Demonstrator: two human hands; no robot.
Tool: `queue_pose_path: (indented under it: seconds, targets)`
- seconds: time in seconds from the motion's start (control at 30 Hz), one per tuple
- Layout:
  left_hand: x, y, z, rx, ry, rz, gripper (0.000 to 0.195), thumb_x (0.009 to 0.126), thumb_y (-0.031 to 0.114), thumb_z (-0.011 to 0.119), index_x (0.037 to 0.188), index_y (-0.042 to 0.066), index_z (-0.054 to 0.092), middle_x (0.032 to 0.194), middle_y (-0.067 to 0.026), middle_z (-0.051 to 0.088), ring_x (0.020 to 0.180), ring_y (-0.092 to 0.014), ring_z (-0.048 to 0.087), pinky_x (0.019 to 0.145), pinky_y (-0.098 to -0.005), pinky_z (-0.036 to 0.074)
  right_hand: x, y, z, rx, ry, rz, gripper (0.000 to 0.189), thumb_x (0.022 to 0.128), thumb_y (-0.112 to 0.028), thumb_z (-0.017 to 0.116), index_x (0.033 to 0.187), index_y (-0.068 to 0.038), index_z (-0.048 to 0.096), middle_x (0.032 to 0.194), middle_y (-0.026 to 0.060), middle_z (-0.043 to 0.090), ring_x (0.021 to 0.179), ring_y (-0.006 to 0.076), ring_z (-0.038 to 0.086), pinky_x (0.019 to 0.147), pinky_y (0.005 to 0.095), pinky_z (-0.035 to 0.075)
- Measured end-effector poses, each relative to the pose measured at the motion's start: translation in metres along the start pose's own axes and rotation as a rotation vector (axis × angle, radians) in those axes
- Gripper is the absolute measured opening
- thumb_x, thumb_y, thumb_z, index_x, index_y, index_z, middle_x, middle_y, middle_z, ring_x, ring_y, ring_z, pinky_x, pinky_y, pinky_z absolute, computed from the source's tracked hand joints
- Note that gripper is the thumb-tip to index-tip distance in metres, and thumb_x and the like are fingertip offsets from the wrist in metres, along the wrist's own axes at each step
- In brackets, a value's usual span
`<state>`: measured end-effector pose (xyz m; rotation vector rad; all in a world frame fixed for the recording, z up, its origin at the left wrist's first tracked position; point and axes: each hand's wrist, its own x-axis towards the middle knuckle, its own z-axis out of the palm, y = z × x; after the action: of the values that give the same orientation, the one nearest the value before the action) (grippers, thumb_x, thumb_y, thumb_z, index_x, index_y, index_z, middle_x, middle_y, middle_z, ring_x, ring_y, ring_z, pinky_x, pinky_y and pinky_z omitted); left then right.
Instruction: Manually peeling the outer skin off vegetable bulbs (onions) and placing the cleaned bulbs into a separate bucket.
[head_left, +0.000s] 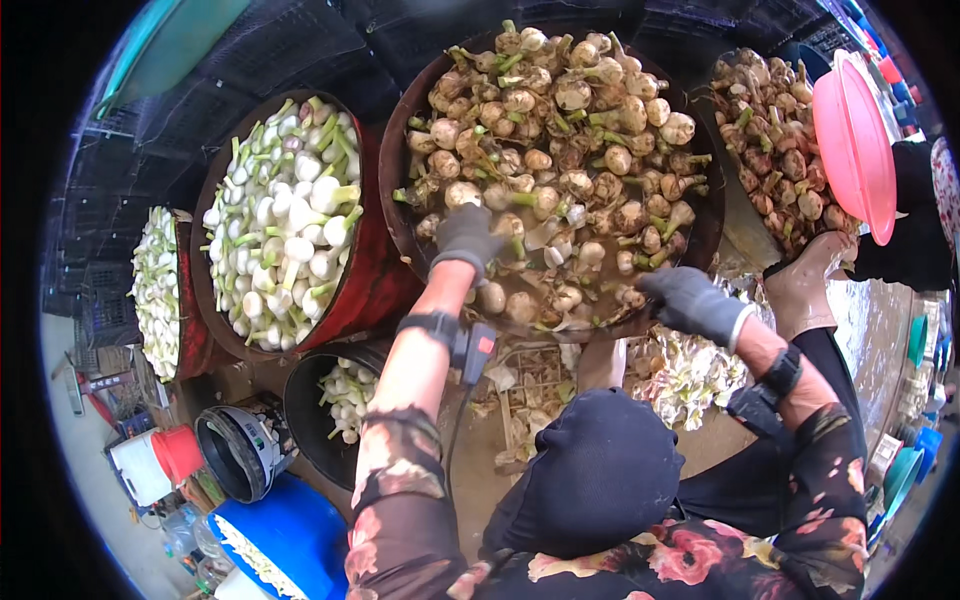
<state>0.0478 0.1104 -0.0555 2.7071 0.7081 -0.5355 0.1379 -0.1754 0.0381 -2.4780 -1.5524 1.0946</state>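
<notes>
A wide round tub before me holds brown, dirt-covered garlic bulbs with cut stems, partly in murky water. My left hand, in a dark grey glove, reaches over the tub's near left part. Its fingertips are at a pale garlic bulb; whether they grip it is hidden. My right hand, gloved too, is at the near right rim with its fingers curled. Brown bulbs lie just beside those fingertips, and I cannot tell if anything is held. Loose white peel floats between the hands.
Left stands a red drum heaped with white peeled garlic; another is beyond it. A black bucket holds more white bulbs. Peel scraps lie below the tub. At right are a brown garlic pile, a pink basin and another person's boot.
</notes>
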Motion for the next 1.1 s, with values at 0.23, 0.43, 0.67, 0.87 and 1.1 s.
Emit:
queue_pose_path:
  seconds: [0.23,0.43,0.67,0.87,1.1]
  targets:
    - [0.033,0.012,0.043,0.434,-0.046,0.057,0.021,0.076,0.015,0.046,0.086,0.011,0.064,0.092,-0.0049,0.061,0.090,-0.024,0.056,0.074,-0.0355,0.045,0.018,-0.020,0.021,0.098,0.024,0.006,0.032,0.069,-0.016,0.054,0.099,-0.008,0.050,0.094,0.0122,0.056,0.090,0.0283,0.053,0.078,0.0367,0.041]
    - [-0.019,0.049,-0.020,0.360,-0.162,0.292,0.021,0.074,0.016,0.049,0.088,0.009,0.063,0.090,-0.0115,0.061,0.084,-0.024,0.059,0.068,-0.0347,0.048,0.041,-0.015,0.032,0.282,0.308,0.167,0.038,0.065,-0.018,0.064,0.100,-0.014,0.051,0.094,0.0132,0.054,0.088,0.0318,0.053,0.076,0.0377,0.042]
    - [-0.078,0.104,-0.065,0.192,-0.279,0.296,0.022,0.072,0.020,0.052,0.086,0.007,0.062,0.087,-0.0125,0.061,0.084,-0.026,0.058,0.073,-0.0342,0.045,0.072,-0.055,0.036,0.252,0.259,0.144,0.038,0.066,-0.022,0.064,0.100,-0.009,0.052,0.095,0.0145,0.054,0.087,0.0315,0.054,0.074,0.0388,0.043]
    - [-0.085,0.072,-0.013,-0.604,0.057,0.347,0.050,0.063,0.031,0.067,0.104,0.007,0.051,0.101,-0.0144,0.053,0.095,-0.029,0.050,0.084,-0.0345,0.039,0.050,-0.046,0.032,0.775,0.371,0.299,0.032,0.070,-0.032,0.066,0.078,-0.002,0.059,0.067,0.0095,0.058,0.061,0.0137,0.054,0.054,0.0274,0.041]
    - [-0.110,0.076,0.033,-0.842,0.189,0.271,0.071,0.061,0.028,0.071,0.120,0.007,0.037,0.108,-0.0139,0.047,0.100,-0.026,0.047,0.086,-0.0322,0.038,0.051,-0.041,0.031,1.502,0.175,0.261,0.018,0.074,-0.018,0.063,0.076,0.000,0.058,0.062,-0.0008,0.054,0.051,0.0046,0.045,0.045,0.0188,0.036]
